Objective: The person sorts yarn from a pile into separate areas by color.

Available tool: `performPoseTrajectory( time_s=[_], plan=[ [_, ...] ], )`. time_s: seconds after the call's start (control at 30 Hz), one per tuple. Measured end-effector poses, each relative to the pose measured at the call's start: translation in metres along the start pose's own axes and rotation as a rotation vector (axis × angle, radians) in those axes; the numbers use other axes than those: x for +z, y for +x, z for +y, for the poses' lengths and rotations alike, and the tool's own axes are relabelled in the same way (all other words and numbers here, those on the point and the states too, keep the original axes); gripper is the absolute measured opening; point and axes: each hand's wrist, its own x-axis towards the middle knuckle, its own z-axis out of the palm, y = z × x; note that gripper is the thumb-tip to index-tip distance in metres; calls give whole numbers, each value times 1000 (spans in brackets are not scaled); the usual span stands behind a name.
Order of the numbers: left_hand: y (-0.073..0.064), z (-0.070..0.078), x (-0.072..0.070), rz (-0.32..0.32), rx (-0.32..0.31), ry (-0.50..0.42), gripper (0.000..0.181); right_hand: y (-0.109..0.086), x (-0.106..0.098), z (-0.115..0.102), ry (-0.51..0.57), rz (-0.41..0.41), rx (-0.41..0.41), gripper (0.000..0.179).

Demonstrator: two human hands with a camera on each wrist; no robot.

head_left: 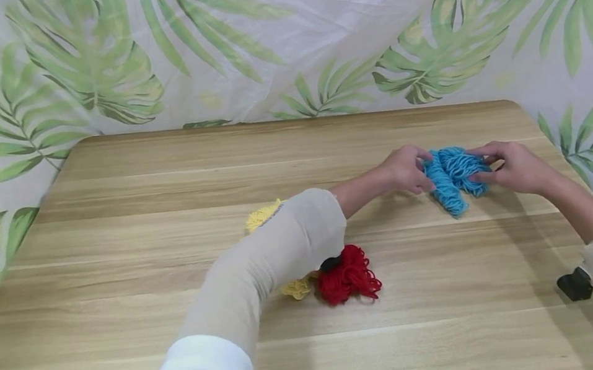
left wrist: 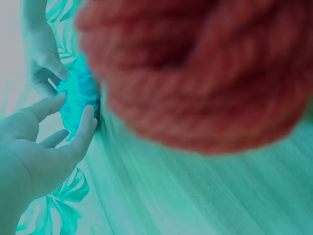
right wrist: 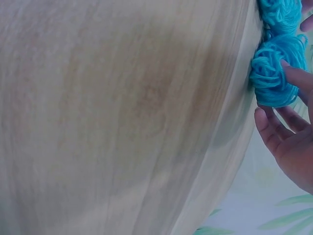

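Head view. The blue yarn (head_left: 456, 171) lay on the wooden table (head_left: 460, 319) right of centre in the frame, in two lobes side by side; I could not tell whether these were one skein or two. The left hand (head_left: 404, 169) touched its left edge with fingers spread; the right hand (head_left: 516, 168) pinched its right end between thumb and fingers. Red yarn (head_left: 346, 275) lay just below the frame's centre, with yellow yarn (head_left: 262, 216) partly hidden by the left sleeve (head_left: 278, 256).

Left wrist view. Blurred red yarn filled the upper right. At the left of the frame I saw the left hand wide, its extended fingers against the blue yarn; how firmly they pressed I could not tell.

Right wrist view. At the upper right, the right thumb rested on the wound strands, fingers beneath the near end, in a narrow hold. I judged the yarn light, soft and limp, little prone to slip or break, though its loose loops could snag or pull out. The sounder hold, in my judgement, was around each lobe's full thickness, not by stray strands.
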Motion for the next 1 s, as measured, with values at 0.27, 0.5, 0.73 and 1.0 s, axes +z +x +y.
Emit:
performPoseTrajectory(
  time_s=[0.27,0.5,0.73,1.0],
  plan=[
    [-10,0,-6,-8,64,131,59,-3,-5,-3,-31,22,-40,51],
    [-25,3,-11,5,146,239,57,-7,-8,-5,-23,43,-87,50],
    [-38,1,-17,-12,206,227,58,-9,-11,-10,-70,61,-69,50],
    [-47,-8,-31,8,216,225,58,-10,-15,-30,-149,123,-83,47]
  ],
)
